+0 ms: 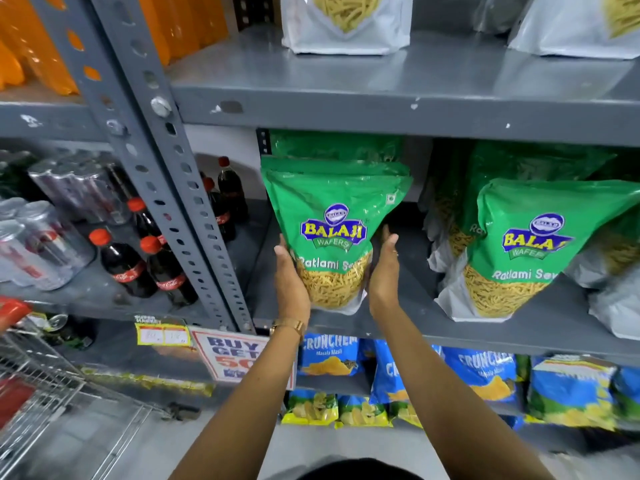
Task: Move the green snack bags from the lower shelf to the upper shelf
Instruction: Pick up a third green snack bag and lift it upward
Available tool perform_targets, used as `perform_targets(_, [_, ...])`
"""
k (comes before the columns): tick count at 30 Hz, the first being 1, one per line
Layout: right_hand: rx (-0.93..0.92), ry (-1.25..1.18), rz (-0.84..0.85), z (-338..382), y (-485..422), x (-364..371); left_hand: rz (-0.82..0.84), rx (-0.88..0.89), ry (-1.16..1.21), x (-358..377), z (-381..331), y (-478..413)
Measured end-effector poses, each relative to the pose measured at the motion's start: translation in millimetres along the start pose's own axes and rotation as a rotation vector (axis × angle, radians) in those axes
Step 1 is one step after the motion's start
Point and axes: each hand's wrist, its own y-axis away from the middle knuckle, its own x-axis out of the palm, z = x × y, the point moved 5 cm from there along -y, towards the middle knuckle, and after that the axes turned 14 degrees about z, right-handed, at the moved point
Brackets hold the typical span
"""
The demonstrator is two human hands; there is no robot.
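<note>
A stack of green snack bags point(334, 216) stands upright on the lower shelf point(433, 336), just right of the grey upright post. My left hand point(291, 282) presses against the left side of the front bag's base. My right hand point(382, 271) is flat against its right side, so the bags are clamped between both palms. More green snack bags point(526, 244) lean further right on the same shelf. The upper shelf point(398, 102) holds two white bags point(346, 26) at the back, with bare grey metal in front of them.
Cola bottles point(128, 261) and cans point(34, 244) fill the bay to the left of the perforated post point(166, 161). Blue snack bags point(481, 372) sit on the shelf below. A wire cart point(45, 393) stands at the lower left. Orange packets point(27, 43) are at the upper left.
</note>
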Motion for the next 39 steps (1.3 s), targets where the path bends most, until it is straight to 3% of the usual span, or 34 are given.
perform_targets(6, [-0.204,0.105,0.030,23.6,50.9,-31.7,-0.142,0.349,-0.337,34.8,-23.2,69.7])
perform_targets(9, [-0.260,0.080,0.005,44.1,77.7,-61.0,-0.110,0.510,-0.464,64.6,-29.8,97.0])
perform_targets(12, [-0.342,0.062,-0.156,68.0,111.3,-109.4,0.022,0.566,-0.545,105.3,-26.1,122.0])
perform_targets(15, [-0.390,0.029,-0.325,81.0,132.5,-165.4,0.185,0.469,-0.467,140.4,-12.0,137.3])
perform_targets(20, [-0.236,0.055,-0.358,83.4,124.4,-230.9,0.269,0.219,-0.387,182.3,13.9,135.2])
perform_targets(24, [-0.016,0.044,-0.251,79.2,90.4,-248.9,0.275,0.062,-0.322,207.4,23.8,107.0])
perform_targets(28, [0.038,0.005,-0.146,75.9,41.9,-256.0,0.286,-0.070,-0.220,227.1,32.5,66.7])
perform_targets(33, [0.064,-0.121,-0.007,56.8,-5.0,-247.3,0.309,-0.124,-0.073,244.1,41.9,33.6])
perform_targets(39, [0.103,0.024,0.086,42.0,-11.1,-240.6,0.153,-0.103,0.121,243.8,66.3,15.6])
